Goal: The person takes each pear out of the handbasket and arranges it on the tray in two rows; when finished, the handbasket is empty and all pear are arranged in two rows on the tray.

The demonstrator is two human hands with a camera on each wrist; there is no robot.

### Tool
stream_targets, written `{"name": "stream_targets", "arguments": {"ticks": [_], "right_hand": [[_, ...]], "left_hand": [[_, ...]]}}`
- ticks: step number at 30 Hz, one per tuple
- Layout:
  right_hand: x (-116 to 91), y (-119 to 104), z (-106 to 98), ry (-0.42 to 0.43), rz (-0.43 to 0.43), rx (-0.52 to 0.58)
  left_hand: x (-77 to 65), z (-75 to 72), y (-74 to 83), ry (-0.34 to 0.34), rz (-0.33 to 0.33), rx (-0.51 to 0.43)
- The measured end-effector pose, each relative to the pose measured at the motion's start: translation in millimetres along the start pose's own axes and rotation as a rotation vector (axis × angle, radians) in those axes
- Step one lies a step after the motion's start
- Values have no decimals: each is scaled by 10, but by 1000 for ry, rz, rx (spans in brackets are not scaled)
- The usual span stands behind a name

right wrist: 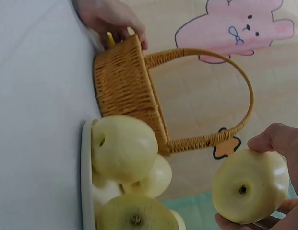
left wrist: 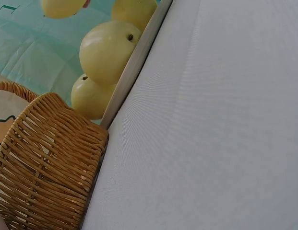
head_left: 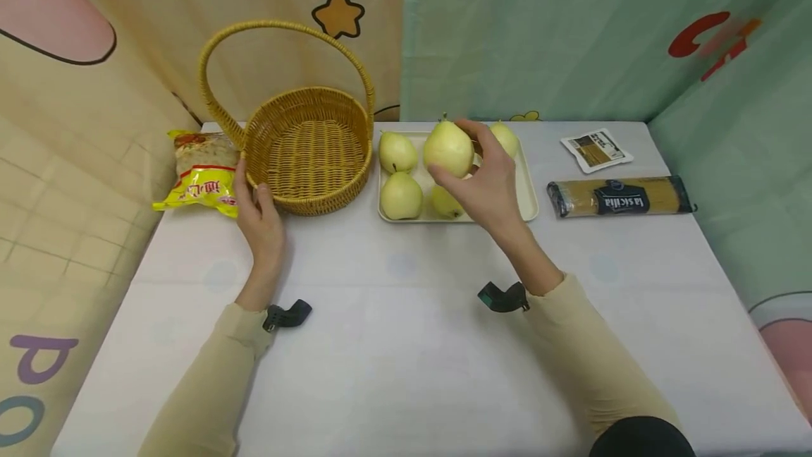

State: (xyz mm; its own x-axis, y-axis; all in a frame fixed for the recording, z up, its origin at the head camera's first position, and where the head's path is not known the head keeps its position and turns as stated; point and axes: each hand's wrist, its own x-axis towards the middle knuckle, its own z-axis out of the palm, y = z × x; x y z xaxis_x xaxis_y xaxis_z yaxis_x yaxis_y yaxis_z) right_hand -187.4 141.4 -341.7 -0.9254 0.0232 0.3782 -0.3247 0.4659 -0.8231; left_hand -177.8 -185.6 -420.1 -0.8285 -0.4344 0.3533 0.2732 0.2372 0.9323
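In the head view my right hand (head_left: 491,178) grips a pale yellow-green pear (head_left: 448,149) between thumb and fingers. The right wrist view shows that pear (right wrist: 250,187) raised above the others. Under it, a cream tray (head_left: 528,196) bears several more pears (head_left: 401,196), partly hidden by my hand. To the left stands an empty wicker basket (head_left: 307,199) with a tall arched handle. My left hand (head_left: 261,224) rests its fingers against the basket's left side, thumb near the rim. Basket wall (left wrist: 48,163) and tray pears (left wrist: 108,52) appear close together in the left wrist view.
Behind my left hand, a yellow and red food bag (head_left: 206,171) lies beside the basket. A spaghetti packet (head_left: 622,197) and a small white sachet (head_left: 596,150) lie at the right. Printed curtains (head_left: 533,34) border the white table (head_left: 406,344) at back and sides.
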Motion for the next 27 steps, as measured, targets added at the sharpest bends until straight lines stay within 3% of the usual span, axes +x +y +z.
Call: {"name": "stream_targets", "arguments": {"ticks": [13, 20, 27], "right_hand": [[-253, 638, -494, 38, 171, -112], [-392, 956, -579, 49, 243, -97], [-429, 1153, -575, 26, 268, -171]], "left_hand": [[1, 11, -5, 16, 10, 32], [4, 20, -17, 0, 10, 0], [-4, 24, -8, 3, -1, 39]]}}
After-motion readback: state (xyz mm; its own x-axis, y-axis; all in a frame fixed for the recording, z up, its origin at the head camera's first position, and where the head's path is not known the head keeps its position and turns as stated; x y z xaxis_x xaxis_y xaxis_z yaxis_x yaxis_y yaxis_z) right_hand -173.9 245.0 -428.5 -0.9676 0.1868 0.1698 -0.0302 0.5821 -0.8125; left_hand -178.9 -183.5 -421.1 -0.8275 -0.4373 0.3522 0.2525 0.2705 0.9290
